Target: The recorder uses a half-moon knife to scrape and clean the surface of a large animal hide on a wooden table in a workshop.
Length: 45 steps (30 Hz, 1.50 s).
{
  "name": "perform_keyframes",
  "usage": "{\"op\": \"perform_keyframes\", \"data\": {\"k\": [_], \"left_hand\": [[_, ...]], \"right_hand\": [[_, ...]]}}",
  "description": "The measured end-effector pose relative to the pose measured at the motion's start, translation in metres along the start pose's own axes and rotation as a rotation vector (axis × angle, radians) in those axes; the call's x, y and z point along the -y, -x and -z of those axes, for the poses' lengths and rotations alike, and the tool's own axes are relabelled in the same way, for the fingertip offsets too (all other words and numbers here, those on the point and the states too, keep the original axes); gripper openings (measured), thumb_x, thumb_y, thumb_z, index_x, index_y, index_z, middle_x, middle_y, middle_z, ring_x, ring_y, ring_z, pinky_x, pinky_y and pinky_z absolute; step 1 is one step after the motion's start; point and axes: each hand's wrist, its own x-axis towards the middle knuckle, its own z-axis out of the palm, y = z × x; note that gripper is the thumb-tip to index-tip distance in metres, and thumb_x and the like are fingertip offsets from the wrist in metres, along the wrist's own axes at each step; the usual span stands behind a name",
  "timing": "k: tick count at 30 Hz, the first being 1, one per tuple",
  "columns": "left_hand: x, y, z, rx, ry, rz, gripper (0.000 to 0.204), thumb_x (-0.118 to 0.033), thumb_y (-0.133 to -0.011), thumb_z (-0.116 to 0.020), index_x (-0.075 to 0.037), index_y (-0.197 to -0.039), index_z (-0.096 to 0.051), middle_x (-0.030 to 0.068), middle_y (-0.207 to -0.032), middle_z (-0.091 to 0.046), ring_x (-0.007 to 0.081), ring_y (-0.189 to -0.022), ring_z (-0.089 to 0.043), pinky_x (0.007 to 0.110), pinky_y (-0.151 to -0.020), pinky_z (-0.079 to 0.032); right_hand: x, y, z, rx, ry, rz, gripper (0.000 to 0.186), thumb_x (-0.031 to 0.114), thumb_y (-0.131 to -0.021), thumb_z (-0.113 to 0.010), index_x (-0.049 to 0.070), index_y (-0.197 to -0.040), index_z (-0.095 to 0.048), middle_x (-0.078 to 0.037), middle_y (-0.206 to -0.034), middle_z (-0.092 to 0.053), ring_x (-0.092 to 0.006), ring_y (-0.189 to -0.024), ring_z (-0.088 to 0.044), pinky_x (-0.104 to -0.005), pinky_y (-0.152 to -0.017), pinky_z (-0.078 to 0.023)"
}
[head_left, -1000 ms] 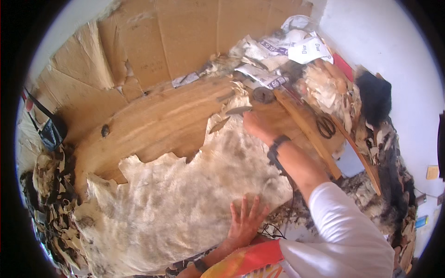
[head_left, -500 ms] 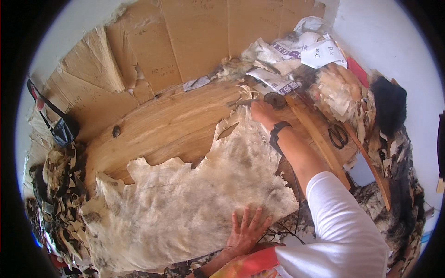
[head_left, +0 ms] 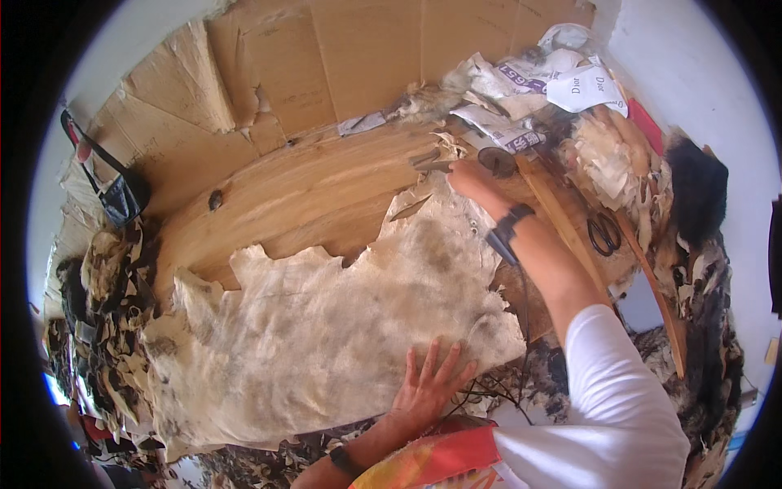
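Observation:
A large pale hide (head_left: 326, 334) with ragged edges and greyish patches is spread over a wooden board (head_left: 277, 204). My left hand (head_left: 432, 387) lies flat on its near right part, fingers spread. At the hide's far right tip, my right hand (head_left: 472, 181) is closed around a dark narrow tool (head_left: 437, 166), whose end points left; its exact kind is too small to tell. Right beside that hand sits a round dark disc (head_left: 497, 163). A slit (head_left: 410, 209) shows in the hide just below the right hand.
Right of my arm are a wooden strip (head_left: 562, 220), black-handled scissors (head_left: 604, 234) and a thinner strip (head_left: 656, 293). Fur scraps heap up at left (head_left: 102, 326) and right (head_left: 619, 163). Printed bags (head_left: 521, 90) lie at the back. A black bag (head_left: 122, 196) hangs by the cardboard wall (head_left: 301, 73).
The whole view has shifted slightly, so things sit a little further right and higher. Both hands keep about the same places on the hide.

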Motion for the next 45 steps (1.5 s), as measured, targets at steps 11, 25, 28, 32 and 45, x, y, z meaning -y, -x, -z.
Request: {"op": "perform_keyframes", "data": {"k": [11, 25, 28, 32, 45], "left_hand": [[0.017, 0.035, -0.01, -0.16, 0.223, 0.043, 0.07, -0.014, -0.075, -0.055, -0.022, -0.138, -0.026, 0.0133, -0.142, -0.023, 0.0383, -0.129, -0.023, 0.062, -0.099, -0.019], [0.045, 0.094, -0.016, -0.142, -0.015, 0.195, 0.064, -0.011, -0.076, -0.051, -0.016, -0.136, -0.031, 0.0134, -0.142, -0.021, 0.0393, -0.13, -0.019, 0.063, -0.099, -0.015], [0.04, 0.09, -0.012, -0.111, -0.007, 0.183, 0.062, -0.013, -0.077, -0.051, -0.016, -0.135, -0.032, 0.013, -0.142, -0.021, 0.0395, -0.13, -0.02, 0.063, -0.099, -0.016], [0.039, 0.088, -0.007, -0.214, -0.05, 0.149, 0.062, -0.016, -0.077, -0.053, -0.016, -0.135, -0.032, 0.0126, -0.141, -0.025, 0.0386, -0.13, -0.021, 0.063, -0.099, -0.016], [0.072, 0.164, 0.014, -0.131, -0.046, 0.281, 0.06, -0.012, -0.078, -0.049, -0.019, -0.135, -0.032, 0.0162, -0.142, -0.021, 0.0406, -0.13, -0.019, 0.064, -0.099, -0.014]], "right_hand": [[0.125, 0.228, 0.055, 0.3, 0.032, 0.391, 0.038, 0.026, -0.087, -0.05, 0.008, -0.121, -0.048, -0.02, -0.098, -0.056, -0.0336, -0.087, -0.059, -0.0426, -0.075, -0.047], [0.17, 0.243, -0.017, 0.191, -0.014, 0.278, 0.034, 0.025, -0.085, -0.049, 0.002, -0.109, -0.054, -0.023, -0.092, -0.06, -0.0372, -0.089, -0.059, -0.0452, -0.074, -0.047], [0.17, 0.269, -0.036, 0.016, 0.172, 0.39, 0.034, 0.024, -0.084, -0.049, 0.002, -0.11, -0.054, -0.023, -0.091, -0.06, -0.0355, -0.092, -0.058, -0.0447, -0.076, -0.047], [0.193, 0.198, -0.022, 0.267, 0.096, 0.175, 0.038, 0.024, -0.086, -0.048, 0.004, -0.118, -0.051, -0.023, -0.104, -0.058, -0.0336, -0.105, -0.051, -0.0433, -0.082, -0.045], [0.267, 0.202, -0.071, 0.17, -0.014, 0.28, 0.037, 0.025, -0.088, -0.044, 0.003, -0.117, -0.048, -0.023, -0.091, -0.059, -0.039, -0.083, -0.058, -0.0486, -0.071, -0.046]]}}
